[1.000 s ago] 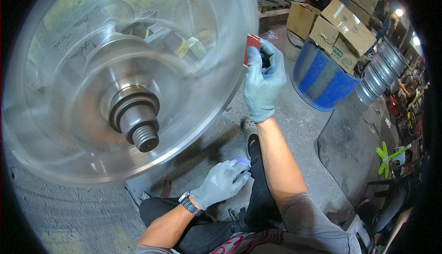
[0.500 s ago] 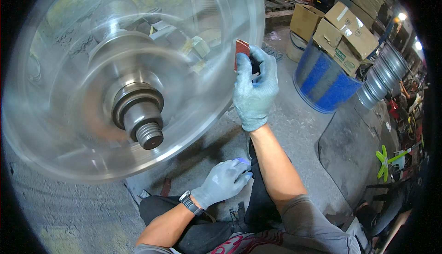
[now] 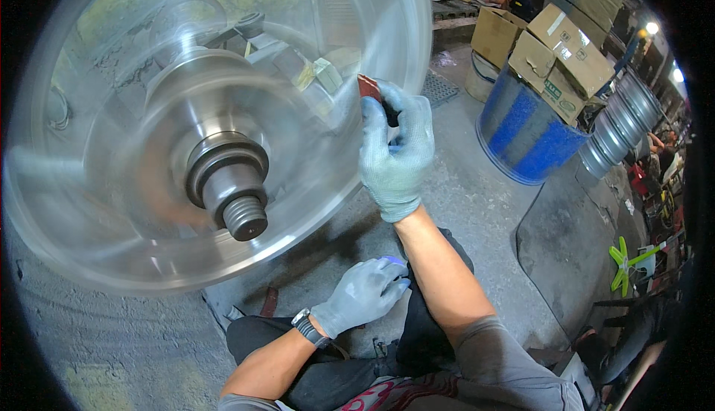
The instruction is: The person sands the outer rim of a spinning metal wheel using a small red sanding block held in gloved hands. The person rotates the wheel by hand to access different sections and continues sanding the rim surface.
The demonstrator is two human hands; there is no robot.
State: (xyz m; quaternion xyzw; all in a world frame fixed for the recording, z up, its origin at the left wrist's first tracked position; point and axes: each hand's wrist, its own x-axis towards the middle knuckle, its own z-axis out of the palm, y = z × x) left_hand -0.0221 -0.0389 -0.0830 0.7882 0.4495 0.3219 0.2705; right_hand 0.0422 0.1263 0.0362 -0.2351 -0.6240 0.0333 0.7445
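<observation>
From where I stand, the person sits with both forearms reaching forward, the right hand (image 3: 396, 150) raised beside a big metal wheel (image 3: 231, 262) that is blurred with spinning. That gloved hand is closed in a pinch, thumb on the near side and fingers bent behind, and it has hold of a small red-brown piece (image 3: 368, 88), folded or layered at its top edge. The piece sits at the very tips, above the thumb and to the left of the palm, standing nearly upright with its upper part poking clear of the grip, on the side toward the wheel. It overlaps the wheel's right side from here, but I can't tell whether the two touch. At the wheel's middle a threaded spindle end (image 3: 246, 219) points out toward the person, well apart from the hand. The left hand (image 3: 363, 295), gloved too, rests low by the person's leg (image 3: 428, 329), fingers loosely curved; something purple (image 3: 394, 260) shows at its fingertips, and I can't tell whether it grips that. A dark watch (image 3: 306, 326) circles the left wrist. Off to the right, cardboard boxes (image 3: 570, 50) sit atop a blue drum (image 3: 521, 132), beside stacked metal rims (image 3: 624, 122).
</observation>
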